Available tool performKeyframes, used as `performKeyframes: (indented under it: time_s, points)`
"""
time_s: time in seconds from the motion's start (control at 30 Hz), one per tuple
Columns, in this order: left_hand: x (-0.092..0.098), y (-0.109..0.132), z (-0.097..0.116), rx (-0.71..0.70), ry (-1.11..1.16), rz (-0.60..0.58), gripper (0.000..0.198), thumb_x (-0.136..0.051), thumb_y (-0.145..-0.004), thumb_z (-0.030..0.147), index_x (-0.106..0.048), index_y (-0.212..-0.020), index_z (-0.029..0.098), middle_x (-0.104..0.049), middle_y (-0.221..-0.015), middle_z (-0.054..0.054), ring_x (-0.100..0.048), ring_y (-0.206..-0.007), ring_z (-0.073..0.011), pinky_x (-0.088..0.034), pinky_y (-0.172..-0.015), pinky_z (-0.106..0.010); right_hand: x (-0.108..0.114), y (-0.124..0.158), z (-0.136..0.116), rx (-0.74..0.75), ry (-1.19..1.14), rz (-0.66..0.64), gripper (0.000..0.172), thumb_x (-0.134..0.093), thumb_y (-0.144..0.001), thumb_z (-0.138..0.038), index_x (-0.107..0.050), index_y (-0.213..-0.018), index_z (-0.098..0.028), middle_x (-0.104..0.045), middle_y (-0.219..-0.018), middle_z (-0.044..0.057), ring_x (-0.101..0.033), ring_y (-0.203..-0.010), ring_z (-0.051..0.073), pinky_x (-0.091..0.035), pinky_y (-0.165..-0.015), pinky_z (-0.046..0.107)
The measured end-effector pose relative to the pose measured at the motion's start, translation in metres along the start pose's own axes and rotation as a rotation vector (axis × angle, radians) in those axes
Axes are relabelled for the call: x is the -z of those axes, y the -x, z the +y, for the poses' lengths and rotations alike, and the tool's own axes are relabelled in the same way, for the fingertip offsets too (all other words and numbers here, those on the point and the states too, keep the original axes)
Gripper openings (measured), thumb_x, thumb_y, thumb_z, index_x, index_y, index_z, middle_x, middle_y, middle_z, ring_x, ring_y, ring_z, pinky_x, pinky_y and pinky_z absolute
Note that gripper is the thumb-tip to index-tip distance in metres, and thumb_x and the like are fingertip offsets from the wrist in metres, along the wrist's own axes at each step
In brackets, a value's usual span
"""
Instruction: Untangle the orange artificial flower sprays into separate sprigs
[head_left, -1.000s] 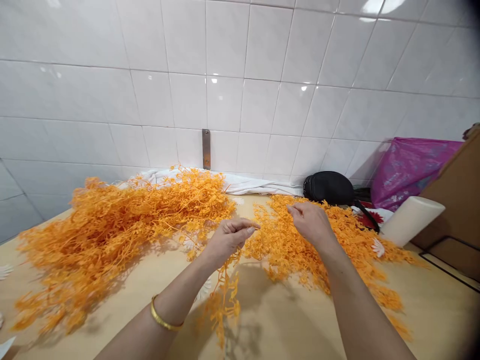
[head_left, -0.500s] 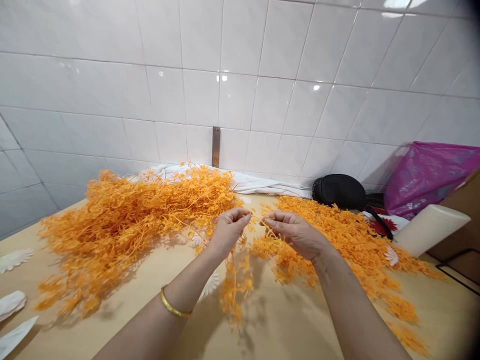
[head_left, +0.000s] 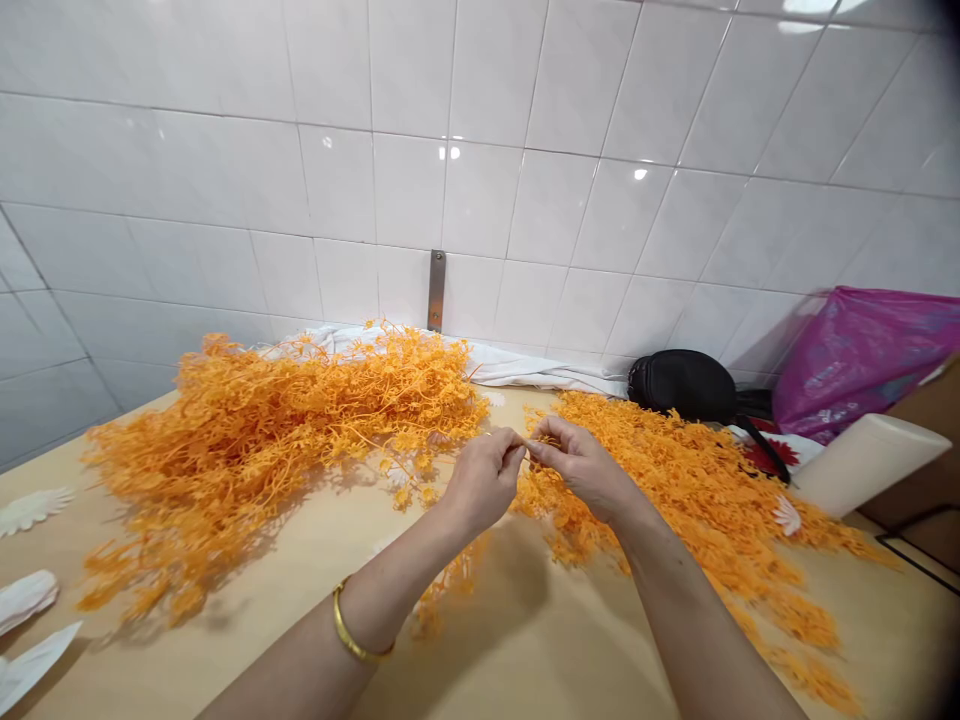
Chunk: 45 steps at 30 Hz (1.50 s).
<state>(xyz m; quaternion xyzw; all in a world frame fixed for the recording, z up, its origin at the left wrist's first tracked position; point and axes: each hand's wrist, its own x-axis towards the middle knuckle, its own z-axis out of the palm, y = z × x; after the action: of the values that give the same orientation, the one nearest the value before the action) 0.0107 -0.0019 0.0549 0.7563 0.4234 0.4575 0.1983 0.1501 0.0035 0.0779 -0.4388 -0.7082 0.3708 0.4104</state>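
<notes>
My left hand is closed in a pinch on the stem of an orange artificial flower sprig. The sprig's blossoms hang below, partly behind my left wrist. My right hand meets it fingertip to fingertip, thumb and forefinger pinched at the stem's end; the exact spot is covered by the fingers. To the left lies a tall heap of orange sprigs. A flatter heap of orange sprigs spreads beside and behind my right hand.
White petal pieces lie at the table's left edge. A black pouch, a purple plastic bag, a cream-coloured roll and a cardboard box stand at the right. White cloth runs along the tiled wall.
My hands have come together, the left moving right until the fingertips meet. The hanging sprig has swung left and lower behind my left forearm.
</notes>
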Motion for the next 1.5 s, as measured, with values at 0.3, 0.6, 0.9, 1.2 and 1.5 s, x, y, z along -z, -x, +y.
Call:
performKeyframes:
  time_s: [0.3, 0.6, 0.9, 1.2, 1.5]
  points:
    - [-0.001, 0.001, 0.002, 0.083, 0.106, -0.027, 0.024, -0.042, -0.075, 0.026, -0.040, -0.053, 0.016, -0.037, -0.050, 0.004, -0.033, -0.049, -0.0078, -0.023, -0.049, -0.022, -0.009, -0.009, 0.010, -0.018, -0.211, 0.358, 0.022, -0.059, -0.065, -0.036, -0.048, -0.062, -0.017, -0.045, -0.055, -0.004, -0.042, -0.051, 0.009, -0.034, -0.051, 0.023]
    - [-0.005, -0.001, -0.003, 0.193, 0.259, -0.029, 0.026, -0.049, -0.067, 0.028, -0.039, -0.046, 0.016, -0.032, -0.046, 0.005, -0.029, -0.048, -0.0077, -0.022, -0.047, -0.021, -0.016, -0.011, 0.021, 0.031, -0.028, 0.396, 0.020, -0.057, -0.068, -0.036, -0.051, -0.063, -0.018, -0.045, -0.050, -0.004, -0.040, -0.047, 0.010, -0.031, -0.045, 0.023]
    - [0.002, -0.001, 0.007, 0.186, 0.383, -0.048, 0.025, -0.049, -0.065, 0.024, -0.037, -0.045, 0.016, -0.030, -0.045, 0.005, -0.027, -0.046, -0.0064, -0.022, -0.046, -0.021, 0.015, -0.015, 0.036, -0.138, -0.229, 0.781, 0.026, -0.064, -0.057, -0.039, -0.046, -0.060, -0.020, -0.046, -0.048, -0.003, -0.046, -0.046, 0.012, -0.042, -0.047, 0.028]
    - [0.001, -0.009, -0.012, 0.457, 0.633, 0.078, 0.022, -0.054, -0.064, 0.030, -0.042, -0.053, 0.016, -0.030, -0.043, 0.008, -0.021, -0.039, -0.0029, -0.016, -0.041, -0.020, 0.048, -0.012, 0.037, -0.138, 0.400, 0.777, 0.016, -0.052, -0.067, -0.035, -0.056, -0.065, -0.019, -0.045, -0.051, 0.000, -0.044, -0.050, 0.015, -0.033, -0.048, 0.029]
    - [0.000, -0.007, -0.009, 0.532, 0.760, 0.140, 0.025, -0.057, -0.062, 0.033, -0.040, -0.054, 0.017, -0.032, -0.038, 0.009, -0.027, -0.033, -0.0030, -0.019, -0.036, -0.017, 0.005, -0.012, 0.019, -0.363, -0.337, 0.195, 0.034, -0.063, -0.060, -0.049, -0.050, -0.063, -0.018, -0.036, -0.048, -0.007, -0.036, -0.043, 0.007, -0.030, -0.043, 0.022]
